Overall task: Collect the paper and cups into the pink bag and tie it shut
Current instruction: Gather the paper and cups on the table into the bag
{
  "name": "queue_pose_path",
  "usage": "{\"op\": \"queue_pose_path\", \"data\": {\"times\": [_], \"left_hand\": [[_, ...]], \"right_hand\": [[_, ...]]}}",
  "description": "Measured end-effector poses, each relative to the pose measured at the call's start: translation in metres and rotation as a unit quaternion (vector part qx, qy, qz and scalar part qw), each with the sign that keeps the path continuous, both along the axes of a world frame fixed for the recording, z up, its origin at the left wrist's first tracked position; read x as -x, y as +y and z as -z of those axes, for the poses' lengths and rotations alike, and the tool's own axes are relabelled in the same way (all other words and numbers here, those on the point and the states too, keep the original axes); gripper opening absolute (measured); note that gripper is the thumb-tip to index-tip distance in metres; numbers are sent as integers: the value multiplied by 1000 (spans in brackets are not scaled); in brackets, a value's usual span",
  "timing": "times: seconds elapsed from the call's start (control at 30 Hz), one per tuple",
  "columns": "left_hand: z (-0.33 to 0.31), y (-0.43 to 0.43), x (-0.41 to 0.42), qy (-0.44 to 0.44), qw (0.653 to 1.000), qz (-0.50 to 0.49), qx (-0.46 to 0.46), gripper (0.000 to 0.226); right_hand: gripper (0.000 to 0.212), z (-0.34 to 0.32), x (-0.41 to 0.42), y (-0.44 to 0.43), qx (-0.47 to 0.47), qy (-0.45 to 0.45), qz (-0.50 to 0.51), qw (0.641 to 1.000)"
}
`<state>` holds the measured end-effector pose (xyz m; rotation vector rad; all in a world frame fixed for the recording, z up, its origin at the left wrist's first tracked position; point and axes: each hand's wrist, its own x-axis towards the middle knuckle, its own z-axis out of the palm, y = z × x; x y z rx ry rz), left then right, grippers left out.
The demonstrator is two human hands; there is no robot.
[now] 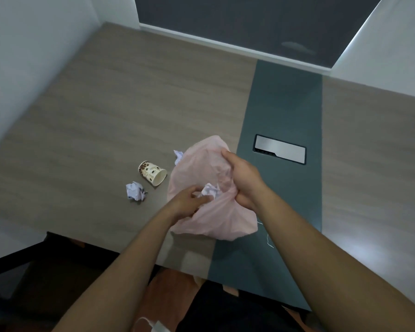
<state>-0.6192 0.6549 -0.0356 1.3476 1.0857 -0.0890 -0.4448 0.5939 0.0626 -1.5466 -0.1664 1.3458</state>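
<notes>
Risk one: bag mouth collapsing. Pink bag [209, 188] lies slumped on the table [106, 116], thin film, no structure. Right hand [243, 180] is closed around a bunched fold of its upper edge; left hand [189, 200] pinches the film next to a paper ball [211, 190] sitting right at the opening. Can't tell if that ball is fully inside or just on the lip; if either hand slackens, it likely rolls back out.

Risk two: leftovers missed. Cup [152, 173] lies on its side left of the bag, apart from it, mouth toward the bag. Crumpled paper [135, 190] sits just beside the cup. Another scrap [178, 156] pokes out from behind the bag's far-left edge, partly hidden, easy to overlook.

Risk three: tying too early. Knotting now would leave those three outside.

Cup is round, so a nudge could roll it.
</notes>
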Motion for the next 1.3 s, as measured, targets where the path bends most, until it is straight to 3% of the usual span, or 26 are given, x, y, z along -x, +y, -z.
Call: {"op": "queue_pose_path", "data": {"times": [0.1,0.17,0.23,0.4,0.57,0.7,0.77,0.97,1.07,1.2,1.3], "left_hand": [[1,2,-11,85,984,107,-114,53],[2,8,-10,104,983,117,-92,53],[4,20,0,80,992,82,-48,43],[9,63,47,38,995,-69,-64,28],[49,98,95,150,935,-214,-240,18],[94,103,116,234,926,-160,-248,61],[117,100,124,246,931,-111,-245,65],[146,63,134,214,935,-105,-263,36],[134,57,125,166,934,-217,-228,31],[89,57,97,-8,917,-393,-66,25],[52,50,79,-174,904,-373,120,23]], "right_hand": [[37,1,0,1,1,-7,-7,1000],[33,8,-2,-2,15,-20,-3,1000],[27,15,-4,-5,29,-28,5,999],[28,33,-7,-7,52,-21,27,998],[27,48,-7,-2,70,-18,38,997],[26,54,-5,2,83,-23,39,996],[23,55,-4,4,86,-26,42,995],[23,62,-5,4,89,-25,40,995],[19,64,-7,4,86,-20,39,995],[24,69,-9,3,84,-27,41,995],[30,72,-11,0,88,-33,44,995]]}}
